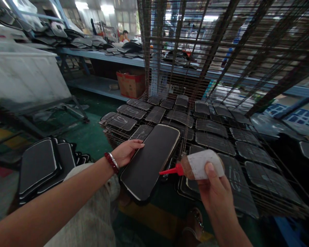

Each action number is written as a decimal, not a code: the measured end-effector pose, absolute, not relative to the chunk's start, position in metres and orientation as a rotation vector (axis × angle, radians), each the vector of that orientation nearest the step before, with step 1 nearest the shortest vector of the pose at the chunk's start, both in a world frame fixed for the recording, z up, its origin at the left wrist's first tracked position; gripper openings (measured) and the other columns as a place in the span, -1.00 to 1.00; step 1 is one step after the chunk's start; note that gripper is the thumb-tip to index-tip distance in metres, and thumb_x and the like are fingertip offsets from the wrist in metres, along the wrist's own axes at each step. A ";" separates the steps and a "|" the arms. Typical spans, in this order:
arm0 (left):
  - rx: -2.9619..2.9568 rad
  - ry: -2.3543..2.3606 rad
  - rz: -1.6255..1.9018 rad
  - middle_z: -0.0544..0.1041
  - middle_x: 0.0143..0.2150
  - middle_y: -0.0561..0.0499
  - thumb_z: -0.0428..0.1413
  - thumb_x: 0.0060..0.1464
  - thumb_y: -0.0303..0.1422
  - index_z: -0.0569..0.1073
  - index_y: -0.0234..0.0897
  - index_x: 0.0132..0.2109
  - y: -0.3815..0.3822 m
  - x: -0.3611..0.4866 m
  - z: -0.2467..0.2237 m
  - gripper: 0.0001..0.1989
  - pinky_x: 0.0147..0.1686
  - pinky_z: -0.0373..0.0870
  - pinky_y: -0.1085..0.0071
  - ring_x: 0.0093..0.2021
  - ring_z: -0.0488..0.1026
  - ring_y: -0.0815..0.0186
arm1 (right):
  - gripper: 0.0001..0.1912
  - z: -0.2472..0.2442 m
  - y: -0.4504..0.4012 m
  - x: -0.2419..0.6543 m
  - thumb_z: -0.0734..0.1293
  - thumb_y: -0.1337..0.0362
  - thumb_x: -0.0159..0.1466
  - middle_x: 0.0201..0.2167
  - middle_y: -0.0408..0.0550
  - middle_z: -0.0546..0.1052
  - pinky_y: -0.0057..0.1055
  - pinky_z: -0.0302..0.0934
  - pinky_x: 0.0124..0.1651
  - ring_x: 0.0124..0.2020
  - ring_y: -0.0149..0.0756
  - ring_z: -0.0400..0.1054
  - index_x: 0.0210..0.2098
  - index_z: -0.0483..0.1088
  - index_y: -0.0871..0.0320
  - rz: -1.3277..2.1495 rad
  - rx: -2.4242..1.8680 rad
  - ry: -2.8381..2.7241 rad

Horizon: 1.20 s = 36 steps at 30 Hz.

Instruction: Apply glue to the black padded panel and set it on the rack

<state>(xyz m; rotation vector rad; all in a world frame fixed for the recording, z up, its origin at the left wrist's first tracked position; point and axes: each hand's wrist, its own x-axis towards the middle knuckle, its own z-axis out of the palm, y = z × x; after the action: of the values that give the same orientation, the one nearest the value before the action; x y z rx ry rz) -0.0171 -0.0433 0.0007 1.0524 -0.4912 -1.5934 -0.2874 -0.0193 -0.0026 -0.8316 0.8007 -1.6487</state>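
Note:
My left hand (125, 151), with a red bead bracelet at the wrist, holds the left edge of a black rounded panel (149, 161) with a pale rim, tilted over my lap. My right hand (214, 190) grips a squeeze bottle (201, 164) with a white label and a red nozzle. The nozzle tip points left and sits just over the panel's right edge.
A wire rack (247, 55) stands ahead, its lower shelf covered with several black panels (211, 127). A stack of similar panels (38, 164) lies on the floor to my left. A cardboard box (130, 84) sits under a blue bench. A person works far back.

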 end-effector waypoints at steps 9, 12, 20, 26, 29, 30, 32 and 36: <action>1.021 -0.433 -1.551 0.55 -0.48 -0.03 0.13 -0.12 -0.65 0.40 -0.36 -0.31 -0.050 -0.015 0.006 -0.81 -0.47 0.52 0.36 -0.52 0.53 0.25 | -0.53 -0.003 -0.014 -0.282 0.47 0.19 0.11 -0.20 -0.08 0.50 -0.53 0.37 -0.25 -0.24 -0.35 0.41 0.00 0.39 0.10 -1.616 -0.853 0.836; 1.015 -0.406 -1.513 0.55 -0.48 -0.03 0.12 -0.11 -0.65 0.40 -0.36 -0.30 -0.053 -0.016 0.007 -0.81 -0.44 0.53 0.32 -0.50 0.53 0.23 | -0.53 -0.001 -0.014 -0.282 0.48 0.19 0.09 -0.20 -0.10 0.50 -0.55 0.37 -0.26 -0.25 -0.36 0.41 -0.01 0.39 0.08 -1.613 -0.837 0.848; 0.989 -0.295 -1.448 0.55 -0.49 -0.05 0.05 -0.02 -0.62 0.43 -0.39 -0.25 -0.057 -0.019 0.014 -0.84 -0.41 0.53 0.33 -0.52 0.52 0.25 | -0.63 0.003 -0.019 -0.286 0.48 0.20 0.10 -0.24 -0.11 0.51 -0.53 0.37 -0.22 -0.23 -0.36 0.41 -0.10 0.44 0.11 -1.676 -0.797 0.838; 0.889 -0.197 -1.388 0.56 -0.46 -0.08 0.00 0.06 -0.59 0.43 -0.42 -0.19 -0.056 -0.032 0.014 -0.83 -0.39 0.55 0.31 -0.51 0.53 0.26 | -0.65 0.009 -0.026 -0.293 0.50 0.23 0.07 -0.27 -0.15 0.50 -0.53 0.37 -0.20 -0.25 -0.39 0.41 -0.16 0.45 0.12 -1.803 -0.731 0.852; 0.859 -0.176 -1.353 0.56 -0.41 -0.11 -0.01 0.09 -0.58 0.41 -0.42 -0.21 -0.055 -0.039 0.010 -0.86 -0.39 0.56 0.29 -0.48 0.54 0.25 | -0.62 0.012 -0.033 -0.300 0.49 0.23 0.08 -0.24 -0.14 0.49 -0.51 0.38 -0.20 -0.23 -0.38 0.40 -0.11 0.43 0.11 -1.878 -0.749 0.858; 0.856 -0.181 -1.344 0.56 -0.40 -0.11 -0.02 0.10 -0.58 0.41 -0.41 -0.22 -0.055 -0.042 0.009 -0.87 -0.40 0.56 0.30 -0.47 0.54 0.25 | -0.62 0.013 -0.035 -0.302 0.48 0.24 0.09 -0.21 -0.13 0.49 -0.50 0.38 -0.19 -0.22 -0.37 0.40 -0.10 0.43 0.12 -1.898 -0.753 0.858; 0.840 -0.197 -1.325 0.56 -0.39 -0.12 -0.04 0.11 -0.60 0.39 -0.41 -0.26 -0.054 -0.046 0.006 -0.87 -0.43 0.56 0.33 -0.47 0.54 0.27 | -0.64 0.015 -0.038 -0.305 0.48 0.24 0.10 -0.18 -0.12 0.48 -0.47 0.38 -0.18 -0.20 -0.36 0.40 -0.11 0.42 0.12 -1.931 -0.756 0.847; 0.774 -0.177 -1.283 0.55 -0.40 -0.09 -0.02 0.09 -0.65 0.38 -0.39 -0.31 -0.054 -0.052 0.002 -0.86 -0.48 0.55 0.44 -0.48 0.53 0.33 | -0.67 0.016 -0.041 -0.309 0.47 0.25 0.11 -0.16 -0.11 0.47 -0.42 0.38 -0.16 -0.16 -0.32 0.38 -0.14 0.42 0.14 -1.956 -0.764 0.840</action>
<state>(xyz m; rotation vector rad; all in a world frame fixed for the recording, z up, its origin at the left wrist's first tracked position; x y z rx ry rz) -0.0525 -0.0537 0.0019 0.7744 -0.1771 -1.2832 -0.3091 -0.0406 0.0162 -0.7636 0.8401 -1.9565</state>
